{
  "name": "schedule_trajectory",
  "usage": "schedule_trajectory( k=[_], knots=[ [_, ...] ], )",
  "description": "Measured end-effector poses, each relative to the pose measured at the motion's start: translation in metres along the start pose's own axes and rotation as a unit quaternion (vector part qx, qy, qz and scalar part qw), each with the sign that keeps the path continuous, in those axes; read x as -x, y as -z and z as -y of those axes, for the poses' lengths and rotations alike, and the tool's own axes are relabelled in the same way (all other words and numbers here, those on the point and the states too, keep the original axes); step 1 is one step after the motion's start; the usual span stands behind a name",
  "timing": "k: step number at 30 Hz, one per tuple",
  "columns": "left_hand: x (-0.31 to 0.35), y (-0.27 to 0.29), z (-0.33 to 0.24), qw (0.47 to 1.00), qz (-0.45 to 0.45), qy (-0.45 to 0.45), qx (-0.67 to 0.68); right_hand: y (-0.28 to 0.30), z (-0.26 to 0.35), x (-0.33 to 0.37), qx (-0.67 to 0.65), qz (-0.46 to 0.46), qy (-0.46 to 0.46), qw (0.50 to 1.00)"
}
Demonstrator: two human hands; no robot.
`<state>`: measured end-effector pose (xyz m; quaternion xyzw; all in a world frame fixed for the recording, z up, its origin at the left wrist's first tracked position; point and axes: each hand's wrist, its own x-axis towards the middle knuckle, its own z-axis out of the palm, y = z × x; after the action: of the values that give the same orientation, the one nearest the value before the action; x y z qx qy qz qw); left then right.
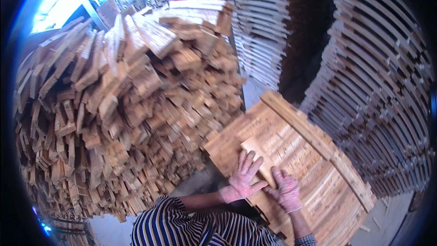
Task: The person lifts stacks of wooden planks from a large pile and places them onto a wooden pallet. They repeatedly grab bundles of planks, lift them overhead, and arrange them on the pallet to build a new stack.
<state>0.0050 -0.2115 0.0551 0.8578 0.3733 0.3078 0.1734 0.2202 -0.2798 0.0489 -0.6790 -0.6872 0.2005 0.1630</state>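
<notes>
Pale rough-sawn board (pixel 273 148) under gloved hands

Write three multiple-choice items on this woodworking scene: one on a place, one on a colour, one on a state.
1. Where is the big loose heap of wood offcuts?
A. to the person's left
B. to the person's right
C. on the pallet

2. What colour are the gloves on the hands?
A. black
B. pinkish
C. green

3. How do the left hand and right hand lie?
A. clenched in fists
B. hanging in the air
C. flat on a board on the wooden pallet

A, the heap fills the left; B, the pale pink knit shows; C, fingers are spread on wood.
</notes>
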Motion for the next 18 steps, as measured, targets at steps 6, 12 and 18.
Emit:
schedule_trajectory(
  k=[6, 12, 18],
  knots=[
    [0.005, 0.077, 0.066, 0.994, -0.003, 0.091, -0.063, -0.065, 0.09, -0.067, 0.069, 0.045, 0.009, 0.997],
    [0.031, 0.122, 0.101, 0.986, -0.016, 0.168, 0.003, -0.031, 0.12, -0.143, 0.009, -0.051, 0.067, 0.996],
    [0.033, 0.146, 0.124, 0.963, 0.031, 0.206, 0.173, 0.151, 0.186, -0.395, -0.007, -0.491, 0.164, 0.856]
  ],
)
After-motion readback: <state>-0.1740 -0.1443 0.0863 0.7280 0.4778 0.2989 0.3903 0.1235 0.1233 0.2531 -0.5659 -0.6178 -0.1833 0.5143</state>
